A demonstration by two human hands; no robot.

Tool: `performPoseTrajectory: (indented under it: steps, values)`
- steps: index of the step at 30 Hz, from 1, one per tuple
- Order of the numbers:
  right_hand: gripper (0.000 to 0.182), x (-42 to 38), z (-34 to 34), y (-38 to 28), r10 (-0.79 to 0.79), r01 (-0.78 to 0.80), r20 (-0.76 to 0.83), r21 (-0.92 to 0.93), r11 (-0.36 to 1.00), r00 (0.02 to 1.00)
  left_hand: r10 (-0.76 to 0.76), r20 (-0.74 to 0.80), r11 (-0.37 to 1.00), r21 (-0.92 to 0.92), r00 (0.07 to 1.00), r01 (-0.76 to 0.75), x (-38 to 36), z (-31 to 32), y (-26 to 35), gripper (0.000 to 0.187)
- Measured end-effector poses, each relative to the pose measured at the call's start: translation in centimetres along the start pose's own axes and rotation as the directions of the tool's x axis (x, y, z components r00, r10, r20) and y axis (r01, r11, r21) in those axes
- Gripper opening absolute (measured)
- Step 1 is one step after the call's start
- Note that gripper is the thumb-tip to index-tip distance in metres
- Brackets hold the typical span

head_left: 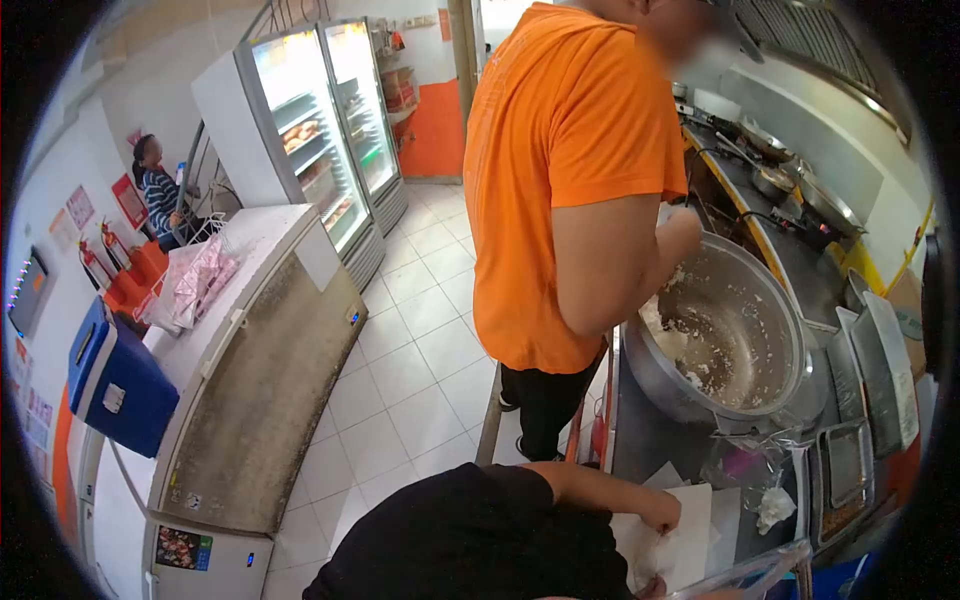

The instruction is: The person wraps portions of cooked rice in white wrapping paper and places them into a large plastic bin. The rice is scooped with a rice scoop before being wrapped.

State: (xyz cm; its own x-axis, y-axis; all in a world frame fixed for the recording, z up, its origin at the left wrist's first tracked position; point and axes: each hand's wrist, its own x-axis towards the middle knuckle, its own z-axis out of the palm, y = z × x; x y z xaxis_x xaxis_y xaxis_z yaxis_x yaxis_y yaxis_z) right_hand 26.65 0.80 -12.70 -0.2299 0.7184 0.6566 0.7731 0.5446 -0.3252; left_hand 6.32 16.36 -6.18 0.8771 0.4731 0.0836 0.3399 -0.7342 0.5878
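At the lower right, my left hand reaches from a black sleeve, closed with curled fingers, over a white sheet or board on the counter. My right hand shows only in part at the bottom edge; its visible fingers look bent together at the near side of the same white surface. Between both hands lies something whitish, too faint to name. What either hand grips is hidden. Just to the right are a clear plastic bag and a crumpled white lump.
A co-worker in an orange shirt stands beside a large metal pot with white food bits inside. Metal trays stand at the right. Across the tiled floor are a chest freezer, blue cooler and another person.
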Motion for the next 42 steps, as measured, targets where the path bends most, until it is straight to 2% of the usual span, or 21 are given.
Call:
performPoseTrajectory:
  steps: [3,4,5,6,9,11,12,14,15,16,17,21,24,26,29,30,32,34,35,37,42]
  values:
    - [0.045,0.7,-1.0,-1.4,-0.236,0.236,-0.145,-0.018,0.972,0.961,-0.042,0.083,0.992,0.120,0.996,0.032,2.4,0.9,0.1,0.018]
    - [0.043,4.3,-3.1,-5.0,0.412,-0.417,0.073,0.099,0.903,0.908,-0.119,0.004,0.984,0.135,0.993,0.118,3.6,3.0,-0.1,0.014]
    - [0.041,6.3,-4.2,-6.9,0.845,-0.896,0.311,0.058,0.440,0.435,-0.194,-0.075,0.968,0.145,0.978,0.203,4.2,4.0,-0.3,0.011]
    - [0.041,6.3,-4.2,-6.4,0.848,-0.898,0.307,0.061,0.435,0.432,-0.190,-0.069,0.969,0.148,0.979,0.198,4.0,3.9,0.4,0.011]
    - [0.044,6.6,-4.6,-5.3,0.798,-0.799,0.331,-0.172,0.576,0.503,-0.137,-0.275,0.941,0.263,0.952,0.211,2.2,1.1,4.3,0.013]
    - [0.043,8.2,-5.7,-6.0,0.382,-0.280,0.125,-0.484,0.829,0.916,0.226,-0.285,0.782,0.623,0.931,0.001,2.7,2.2,2.6,0.016]
    - [0.043,7.4,-5.1,-4.7,0.388,-0.287,0.123,-0.481,0.828,0.913,0.225,-0.278,0.782,0.624,0.934,-0.003,2.7,2.4,2.7,0.016]
    - [0.039,5.4,-3.8,-1.4,-0.336,0.284,0.016,-0.570,0.771,0.942,-0.003,-0.030,0.768,0.639,1.000,0.022,3.1,2.8,2.9,0.016]
    - [0.039,5.3,-3.6,-2.1,-0.333,0.280,0.012,-0.570,0.773,0.943,-0.004,-0.025,0.767,0.641,1.000,0.020,2.9,3.4,2.8,0.016]
    - [0.038,5.7,-3.7,-3.8,0.354,-0.278,0.126,-0.406,0.871,0.927,-0.007,-0.055,0.775,0.631,0.998,0.040,2.6,4.2,2.6,0.015]
    - [0.038,6.0,-3.6,-4.7,0.826,-0.766,0.328,-0.325,0.554,0.459,-0.012,-0.085,0.782,0.620,0.996,0.062,2.4,4.7,2.2,0.014]
    - [0.037,4.1,-1.5,-5.9,0.755,-0.602,0.321,-0.461,0.651,0.571,0.026,-0.234,0.904,0.421,0.972,0.077,0.0,5.4,2.3,0.012]
    - [0.039,6.9,-2.5,-9.2,0.927,-0.885,0.265,-0.314,0.342,0.264,-0.048,-0.353,0.966,0.222,0.934,0.133,-0.9,5.4,2.0,0.007]
    - [0.027,5.6,-1.1,-9.2,0.778,-0.533,0.350,-0.579,0.617,0.521,-0.112,-0.437,0.993,-0.078,0.892,0.087,-1.3,4.8,1.8,0.004]
    - [0.033,2.6,-0.9,-7.6,0.745,-0.725,0.294,-0.194,0.660,0.599,-0.159,-0.572,0.946,-0.322,0.804,-0.042,-2.1,4.4,3.3,0.009]
    - [0.036,1.9,-0.9,-8.1,0.786,-0.800,0.159,0.051,0.598,0.597,-0.159,-0.592,0.923,-0.372,0.790,-0.094,-2.5,3.6,4.3,0.010]
    - [0.039,2.5,-1.6,-10.7,0.966,-0.631,0.149,0.775,0.018,0.211,-0.120,-0.573,0.909,-0.392,0.811,-0.143,-2.9,3.5,5.5,0.013]
    - [0.038,4.6,-3.7,-12.8,0.955,-0.425,0.232,0.895,-0.135,0.187,-0.018,-0.548,0.901,-0.372,0.836,-0.225,-3.9,1.1,9.1,0.013]
    - [0.037,1.6,-2.9,-11.7,0.946,-0.743,0.126,0.653,0.148,0.298,0.068,-0.496,0.928,-0.288,0.866,-0.238,-4.0,0.8,10.4,0.016]
    - [0.043,3.2,-3.5,-14.8,0.981,-0.185,0.145,0.976,-0.119,0.129,0.174,-0.463,0.930,-0.214,0.869,-0.300,-4.3,1.5,12.3,0.020]
    - [0.051,2.7,-7.9,-19.0,0.916,0.241,0.352,0.887,-0.393,0.194,0.242,-0.317,0.855,-0.376,0.917,-0.356,-5.2,1.8,17.5,0.027]
